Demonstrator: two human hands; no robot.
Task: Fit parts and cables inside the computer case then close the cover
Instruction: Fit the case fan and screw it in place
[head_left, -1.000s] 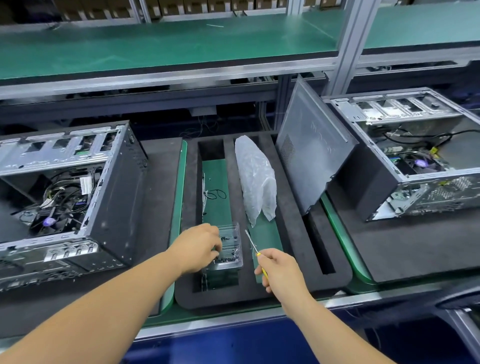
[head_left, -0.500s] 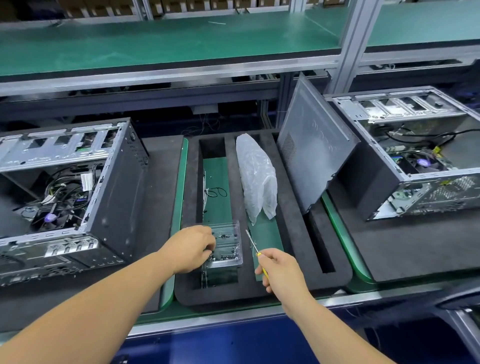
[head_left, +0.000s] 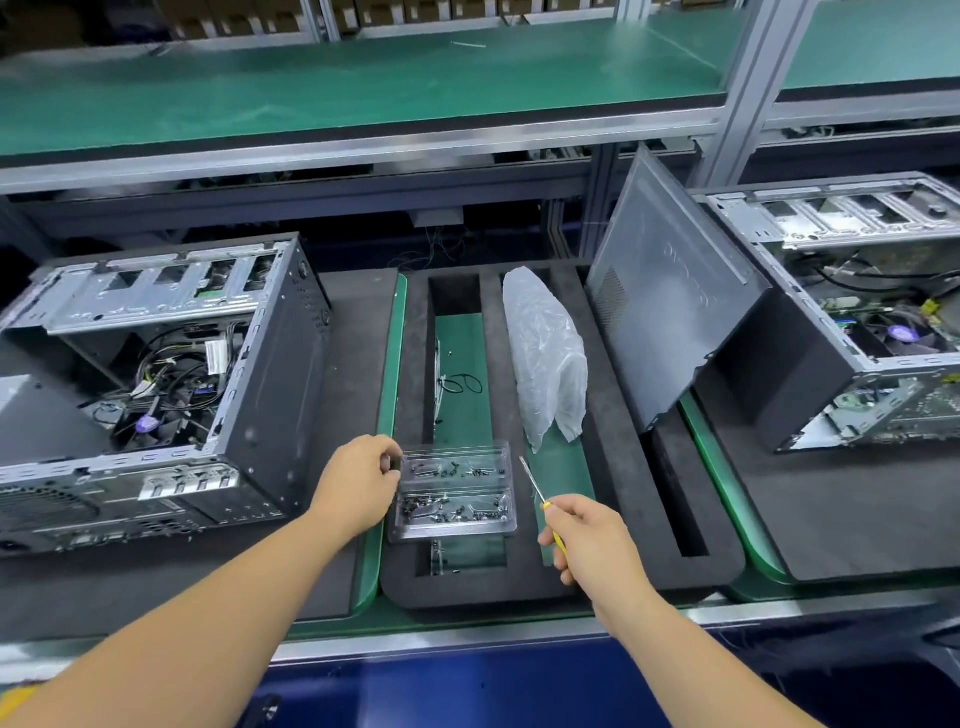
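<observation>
A worker's left hand (head_left: 363, 480) pinches at the clear screw tray's (head_left: 454, 493) left edge while the right hand (head_left: 584, 535) grips a yellow-handled screwdriver (head_left: 540, 501). Open computer case (head_left: 156, 384) waits at left; fastening likely comes next, needing one screw picked.

The foam tray (head_left: 613, 530) was black, with green matting showing in its slots. The screw box (head_left: 454, 496) was clear plastic holding dark screws. The screwdriver (head_left: 540, 501) had a yellow handle. The bag (head_left: 545, 358) was translucent white. The side cover (head_left: 670, 296) was dark grey, with a finely perforated patch.
</observation>
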